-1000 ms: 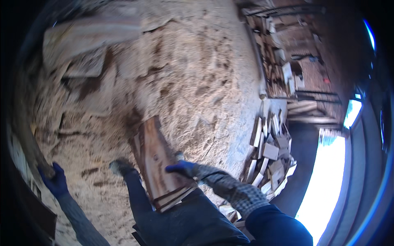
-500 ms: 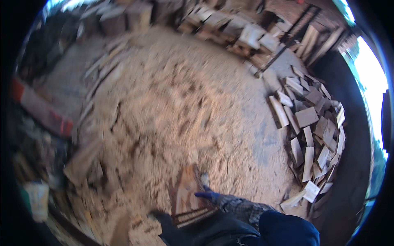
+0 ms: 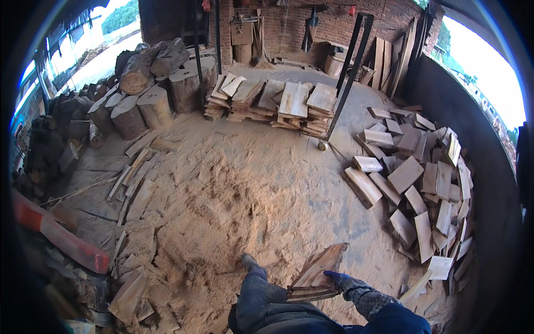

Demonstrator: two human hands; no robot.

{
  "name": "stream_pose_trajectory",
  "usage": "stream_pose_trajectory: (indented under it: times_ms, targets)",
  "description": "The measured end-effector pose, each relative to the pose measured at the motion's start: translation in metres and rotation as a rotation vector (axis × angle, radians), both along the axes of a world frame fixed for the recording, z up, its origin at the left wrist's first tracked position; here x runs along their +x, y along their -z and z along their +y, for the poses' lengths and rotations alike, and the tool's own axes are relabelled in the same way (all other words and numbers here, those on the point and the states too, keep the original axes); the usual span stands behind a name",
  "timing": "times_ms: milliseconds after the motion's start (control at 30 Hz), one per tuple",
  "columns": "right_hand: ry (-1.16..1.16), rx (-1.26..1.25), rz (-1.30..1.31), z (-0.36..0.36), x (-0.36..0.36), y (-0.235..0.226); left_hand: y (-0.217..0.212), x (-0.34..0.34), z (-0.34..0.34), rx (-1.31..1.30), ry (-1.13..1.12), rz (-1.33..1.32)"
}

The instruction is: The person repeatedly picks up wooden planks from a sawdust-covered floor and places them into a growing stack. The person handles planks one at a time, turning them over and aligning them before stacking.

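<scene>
My right hand (image 3: 336, 279), in a dark blue glove below a checked sleeve, grips the right edge of a rough wooden slab (image 3: 318, 271). Bark and reddish-brown grain show on the slab. Its lower end looks layered, so I cannot tell whether it is one piece or a small stack. The slab is held tilted near my body, close to my right thigh. Its lower part partly hides behind my clothing. My left hand is out of sight. One leg with a dark boot (image 3: 250, 260) steps forward on sawdust (image 3: 222, 195).
A heap of cut boards (image 3: 406, 175) lies at the right beside a dark wall (image 3: 473, 122). Stacked slabs (image 3: 293, 100) stand ahead near an upright metal frame (image 3: 347, 72). Log rounds (image 3: 130, 117) are at the far left. Offcuts (image 3: 142, 197) and a red beam (image 3: 72, 245) lie left.
The view has lifted and steadied, bringing the brick wall and logs into sight. My right hand and the slab have shifted rightward in view, and a boot now shows forward.
</scene>
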State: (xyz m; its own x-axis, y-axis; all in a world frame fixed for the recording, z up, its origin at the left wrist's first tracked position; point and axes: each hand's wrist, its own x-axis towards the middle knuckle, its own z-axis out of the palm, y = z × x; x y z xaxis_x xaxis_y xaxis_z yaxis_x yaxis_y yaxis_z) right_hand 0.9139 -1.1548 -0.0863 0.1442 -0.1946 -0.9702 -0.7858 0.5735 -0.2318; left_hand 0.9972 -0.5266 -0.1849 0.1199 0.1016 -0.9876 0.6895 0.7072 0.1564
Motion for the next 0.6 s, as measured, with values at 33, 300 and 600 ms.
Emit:
stream_pose_trajectory:
  times_ms: [33, 300, 600]
  targets:
    - [-0.033, -0.040, 0.055, -0.012, 0.006, 0.000, 0.006, 0.021, -0.019, 0.070, 0.057, 0.025]
    - [0.149, -0.076, -0.281, -0.056, 0.231, -0.047, 0.027, 0.187, -0.131, 0.252, 0.625, -0.512]
    - [0.021, 0.057, -0.794, -0.216, 0.602, -0.092, -0.040, 0.431, -0.248, 0.371, 0.617, -0.528]
